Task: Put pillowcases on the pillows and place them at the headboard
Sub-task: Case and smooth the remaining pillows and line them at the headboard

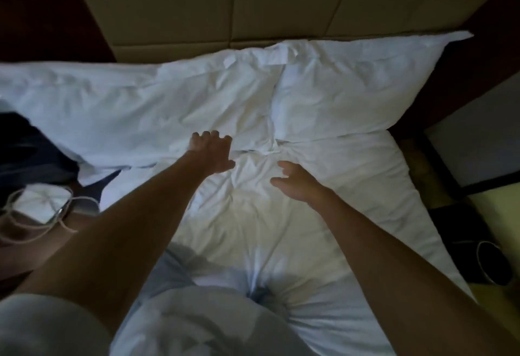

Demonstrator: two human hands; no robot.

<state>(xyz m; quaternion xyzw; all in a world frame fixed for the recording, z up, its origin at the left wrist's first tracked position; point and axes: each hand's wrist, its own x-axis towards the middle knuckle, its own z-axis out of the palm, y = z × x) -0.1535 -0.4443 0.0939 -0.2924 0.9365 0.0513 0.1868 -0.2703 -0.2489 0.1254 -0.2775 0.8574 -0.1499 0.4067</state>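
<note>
The left pillow (135,108) and right pillow (351,88), both in creased white cases, lie side by side against the padded, panelled headboard (253,4); the right one is plump with a pointed corner. Out from the headboard, I see my left hand (211,151) with fingers spread at the left pillow's near edge, my right hand (295,181) loosely bent, pinching nothing, over the rumpled white sheet (281,229).

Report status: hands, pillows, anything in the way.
Both open: left hand, right hand, holding nothing. Cased left pillow, right pillow at headboard. Left side: white cable, off pillows.
</note>
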